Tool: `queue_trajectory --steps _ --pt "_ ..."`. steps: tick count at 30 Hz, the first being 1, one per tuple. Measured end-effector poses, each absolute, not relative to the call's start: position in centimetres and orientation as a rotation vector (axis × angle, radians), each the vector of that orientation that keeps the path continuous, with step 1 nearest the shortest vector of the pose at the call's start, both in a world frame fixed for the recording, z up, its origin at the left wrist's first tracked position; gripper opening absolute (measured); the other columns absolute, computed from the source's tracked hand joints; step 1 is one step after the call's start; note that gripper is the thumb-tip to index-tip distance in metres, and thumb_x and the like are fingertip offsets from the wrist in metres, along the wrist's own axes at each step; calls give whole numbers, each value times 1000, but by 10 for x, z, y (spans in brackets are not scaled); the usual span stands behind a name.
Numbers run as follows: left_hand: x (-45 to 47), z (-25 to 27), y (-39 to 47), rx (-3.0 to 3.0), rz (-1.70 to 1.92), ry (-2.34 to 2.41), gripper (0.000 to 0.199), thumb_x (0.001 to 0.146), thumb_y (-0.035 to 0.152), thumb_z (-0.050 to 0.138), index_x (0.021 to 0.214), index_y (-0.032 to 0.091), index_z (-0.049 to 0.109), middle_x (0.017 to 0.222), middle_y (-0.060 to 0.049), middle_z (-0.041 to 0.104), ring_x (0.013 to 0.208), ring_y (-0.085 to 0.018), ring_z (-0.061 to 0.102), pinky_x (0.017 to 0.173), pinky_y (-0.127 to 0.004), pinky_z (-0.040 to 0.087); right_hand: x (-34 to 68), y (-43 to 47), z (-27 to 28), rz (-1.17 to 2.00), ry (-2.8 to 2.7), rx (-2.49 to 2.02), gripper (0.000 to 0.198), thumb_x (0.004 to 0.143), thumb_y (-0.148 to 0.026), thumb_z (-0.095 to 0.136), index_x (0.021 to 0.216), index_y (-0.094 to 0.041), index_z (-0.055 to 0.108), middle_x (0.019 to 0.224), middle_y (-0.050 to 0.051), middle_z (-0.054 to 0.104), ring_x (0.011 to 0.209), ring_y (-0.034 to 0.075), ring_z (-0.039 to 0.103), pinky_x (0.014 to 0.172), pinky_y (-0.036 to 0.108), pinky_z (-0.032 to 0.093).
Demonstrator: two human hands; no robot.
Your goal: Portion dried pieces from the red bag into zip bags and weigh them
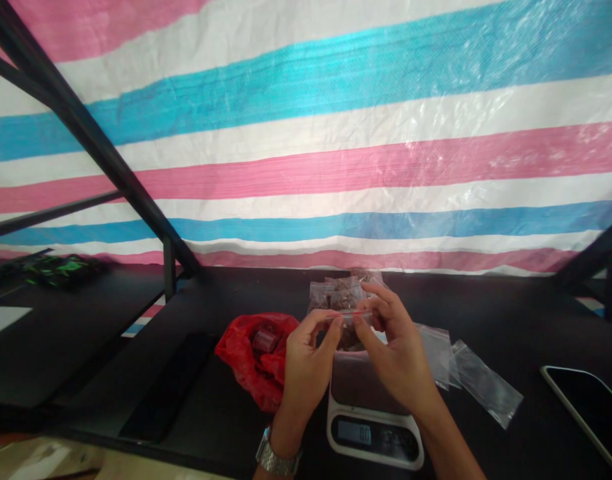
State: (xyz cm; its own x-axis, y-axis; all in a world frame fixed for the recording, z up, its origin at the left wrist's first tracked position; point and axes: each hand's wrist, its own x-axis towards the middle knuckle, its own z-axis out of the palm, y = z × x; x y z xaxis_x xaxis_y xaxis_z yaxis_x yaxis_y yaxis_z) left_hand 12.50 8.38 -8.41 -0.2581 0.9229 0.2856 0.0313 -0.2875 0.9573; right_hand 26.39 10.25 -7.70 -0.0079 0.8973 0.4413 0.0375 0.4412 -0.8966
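My left hand (309, 357) and my right hand (399, 363) pinch the top edge of a small clear zip bag (350, 341) between thumbs and fingers. A red line runs along its top, and dark brownish contents show below. The bag is over the back of a white kitchen scale (362, 387), whose display appears to read 0.0. Behind my hands are several clear bags (323, 293) with brownish contents, partly hidden. Left of my left hand, a red plastic bag (233, 340) lies open with a small dark reddish item (265, 340) inside.
Flat clear zip bags (486, 383) lie right of the scale. A phone (586, 407) rests at the right edge of the black table (196, 420). Black metal bars (101, 153) slant at the left, and a striped plastic sheet (306, 147) hangs behind. Green material (61, 272) sits far left.
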Motion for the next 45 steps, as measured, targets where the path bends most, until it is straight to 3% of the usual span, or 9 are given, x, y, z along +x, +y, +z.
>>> queue_trajectory --steps 7,14,18,24,27,31,37,41,45 --pt "122 -85 82 1391 1609 1316 12 90 29 72 87 19 77 83 -1 74 78 -15 66 72 -23 52 266 101 -76 950 -1438 -883 47 94 -30 68 140 -32 56 98 0 71 76 16 59 73 32 50" --pt "120 -79 81 1534 1597 1292 10 90 26 74 84 21 79 85 -2 76 83 -16 69 77 -25 54 268 101 -75 914 -1424 -903 36 92 -28 71 128 -30 65 95 0 74 81 17 66 74 31 51" --pt "119 -77 81 1552 1642 1254 10 89 22 76 80 22 78 81 -1 75 80 -16 69 76 -25 54 269 101 -71 875 -1448 -940 38 91 -27 73 128 -29 66 91 0 76 72 15 59 66 29 45" --pt "113 -75 78 1626 1714 1280 18 88 18 76 70 21 73 73 0 71 75 -16 65 70 -26 51 263 94 -65 880 -1397 -962 29 78 -19 77 107 -24 74 64 -5 67 61 14 49 59 26 40" --pt "108 -73 75 1700 1551 1368 11 95 22 70 90 23 80 88 -2 78 89 -19 69 82 -30 54 261 98 -66 915 -1317 -996 32 78 -26 79 109 -23 73 71 -2 74 61 15 57 57 26 44" --pt "100 -73 73 1822 1423 1475 34 101 24 60 133 24 71 121 -7 76 113 -22 67 104 -38 51 260 118 -68 852 -1122 -1058 30 81 -43 79 100 -22 70 84 4 76 65 17 67 58 29 54" --pt "83 -75 76 1872 1424 1555 29 102 18 51 115 23 77 109 -7 76 105 -22 69 98 -38 53 272 139 -77 919 -1228 -1133 56 79 -56 78 123 -21 70 122 15 76 67 20 73 55 31 57" --pt "75 -73 77 1840 1425 1547 29 102 17 51 113 22 77 104 -7 77 101 -21 71 95 -36 54 296 124 -88 730 -1226 -1372 50 87 -50 67 124 -18 73 83 8 77 51 17 60 47 29 44" --pt "69 -73 75 1849 1453 1536 28 101 17 51 111 20 77 100 -7 77 98 -20 72 93 -33 54 335 117 -101 413 -1163 -1553 37 83 -45 60 99 -18 79 90 11 79 62 21 64 61 35 50"
